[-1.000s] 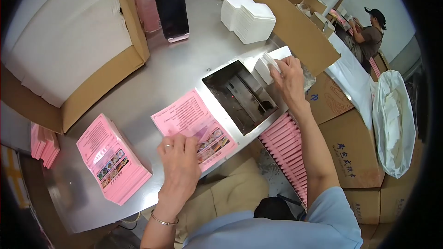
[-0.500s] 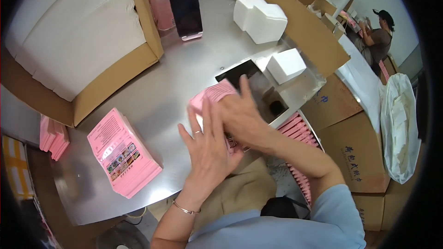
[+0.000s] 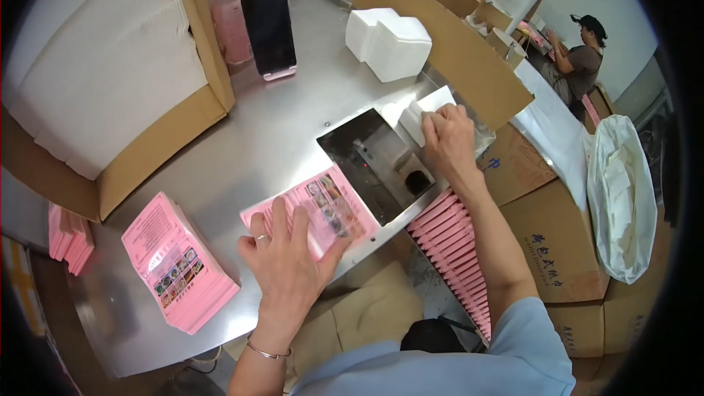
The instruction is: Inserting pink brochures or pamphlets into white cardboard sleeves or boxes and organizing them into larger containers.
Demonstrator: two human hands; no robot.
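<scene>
Head view: left hand, fingers spread on pink printed rectangular packet, beside dark rectangular opening; right hand, pinching white folded-paper stack. Risk: loose pinch, stack possibly spilling into opening.

Before me the shiny metal tabletop carries a thick stack of pink packets on the left. Under my left grip, a pink sheet lies just beside a dark rectangular opening in the metal. Past that, white napkins sit at my right grip. Farther back stand a larger napkin pile and a phone on a small stand.
</scene>
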